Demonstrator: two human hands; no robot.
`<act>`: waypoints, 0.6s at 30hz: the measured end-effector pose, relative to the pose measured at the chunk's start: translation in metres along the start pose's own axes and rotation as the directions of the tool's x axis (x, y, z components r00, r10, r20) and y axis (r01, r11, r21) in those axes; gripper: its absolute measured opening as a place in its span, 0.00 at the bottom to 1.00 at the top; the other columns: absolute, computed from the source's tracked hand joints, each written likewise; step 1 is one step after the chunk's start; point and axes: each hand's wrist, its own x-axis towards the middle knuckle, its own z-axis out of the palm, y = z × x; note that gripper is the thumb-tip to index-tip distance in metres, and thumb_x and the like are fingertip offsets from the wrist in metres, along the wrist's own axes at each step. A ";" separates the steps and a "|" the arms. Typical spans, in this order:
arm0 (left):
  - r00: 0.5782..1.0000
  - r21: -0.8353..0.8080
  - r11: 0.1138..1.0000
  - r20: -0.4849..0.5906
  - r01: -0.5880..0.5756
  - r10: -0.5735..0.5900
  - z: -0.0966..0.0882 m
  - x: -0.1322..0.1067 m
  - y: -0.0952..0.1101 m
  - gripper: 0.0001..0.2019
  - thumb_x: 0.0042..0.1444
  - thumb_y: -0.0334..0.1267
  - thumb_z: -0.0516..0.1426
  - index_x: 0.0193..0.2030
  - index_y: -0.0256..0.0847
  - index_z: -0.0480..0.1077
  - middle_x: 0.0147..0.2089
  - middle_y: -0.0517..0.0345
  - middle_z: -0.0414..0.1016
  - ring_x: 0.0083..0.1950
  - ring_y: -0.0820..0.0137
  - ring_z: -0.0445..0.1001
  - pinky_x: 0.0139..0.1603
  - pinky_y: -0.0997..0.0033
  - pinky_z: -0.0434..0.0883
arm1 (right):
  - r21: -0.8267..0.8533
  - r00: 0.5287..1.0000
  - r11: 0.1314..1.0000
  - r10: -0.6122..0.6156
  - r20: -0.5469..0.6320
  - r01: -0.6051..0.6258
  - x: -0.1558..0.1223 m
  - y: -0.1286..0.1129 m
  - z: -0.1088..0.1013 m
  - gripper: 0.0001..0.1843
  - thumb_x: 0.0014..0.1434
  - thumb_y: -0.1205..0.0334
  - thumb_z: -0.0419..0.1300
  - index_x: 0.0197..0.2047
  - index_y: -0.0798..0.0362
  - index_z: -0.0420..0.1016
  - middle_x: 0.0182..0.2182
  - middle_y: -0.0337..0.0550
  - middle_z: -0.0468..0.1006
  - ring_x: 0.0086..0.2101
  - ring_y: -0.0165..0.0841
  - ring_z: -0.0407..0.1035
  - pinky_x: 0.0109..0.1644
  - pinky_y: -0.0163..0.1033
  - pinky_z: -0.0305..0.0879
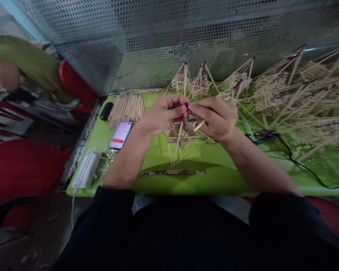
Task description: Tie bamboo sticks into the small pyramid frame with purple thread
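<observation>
Over the green table [214,162], left hand [166,114] and right hand [219,116] fingertips pinched purple cord [186,106]; one stick frame [176,137] seemed unfinished, tied frames [183,81] stood beyond, loose sticks [127,107] lay unused.

The left grip [165,114] and right grip [219,116] pinch close together, fingers [205,111] curled, bare forearms [127,156] angled inward.

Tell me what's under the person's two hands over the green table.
Below the left hand and right hand, part of a wooden-stick frame shows on the green table. Whatever lies behind the hands is covered, so I can't tell.
</observation>
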 end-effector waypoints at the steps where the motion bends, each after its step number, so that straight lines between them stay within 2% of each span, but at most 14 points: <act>1: 1.000 0.004 1.000 0.000 0.005 -0.005 0.000 0.000 0.000 0.28 0.62 0.62 0.84 0.45 0.43 0.82 0.37 0.59 0.82 0.37 0.72 0.82 0.42 0.71 0.84 | 0.006 1.000 1.000 0.006 0.009 -0.006 -0.002 0.000 0.000 0.18 0.82 0.59 0.69 0.71 0.40 0.86 0.43 0.40 0.90 0.32 0.34 0.80 0.31 0.43 0.72; 7: 0.999 -0.038 0.998 0.030 0.041 -0.040 0.003 -0.002 0.001 0.19 0.70 0.51 0.80 0.48 0.44 0.79 0.37 0.60 0.79 0.38 0.72 0.81 0.41 0.72 0.80 | 0.095 0.965 0.962 0.248 0.089 -0.256 -0.010 -0.009 0.006 0.05 0.85 0.55 0.64 0.59 0.42 0.81 0.42 0.42 0.85 0.35 0.37 0.79 0.35 0.45 0.72; 12: 0.999 -0.093 0.995 0.034 0.031 -0.028 0.011 -0.002 0.002 0.09 0.71 0.39 0.72 0.46 0.44 0.76 0.34 0.62 0.71 0.36 0.73 0.74 0.43 0.72 0.79 | 0.235 0.898 0.868 0.434 0.071 -0.438 -0.016 -0.018 0.020 0.12 0.88 0.48 0.57 0.51 0.43 0.75 0.37 0.39 0.77 0.35 0.36 0.75 0.39 0.47 0.73; 16: 0.999 -0.082 0.996 0.037 0.039 -0.036 0.012 -0.004 0.004 0.09 0.73 0.40 0.69 0.47 0.45 0.73 0.35 0.62 0.67 0.36 0.71 0.72 0.44 0.68 0.78 | 0.301 0.827 0.773 0.549 0.125 -0.559 -0.021 -0.022 0.025 0.14 0.88 0.45 0.57 0.51 0.43 0.75 0.37 0.38 0.76 0.34 0.35 0.72 0.39 0.45 0.71; 18: 0.999 -0.016 0.999 0.024 0.045 -0.045 0.010 -0.006 0.004 0.10 0.76 0.42 0.68 0.47 0.45 0.72 0.36 0.61 0.67 0.37 0.70 0.72 0.44 0.67 0.77 | 0.302 0.836 0.782 0.532 0.134 -0.546 -0.021 -0.023 0.025 0.12 0.87 0.47 0.59 0.51 0.44 0.74 0.37 0.38 0.76 0.35 0.35 0.73 0.40 0.45 0.72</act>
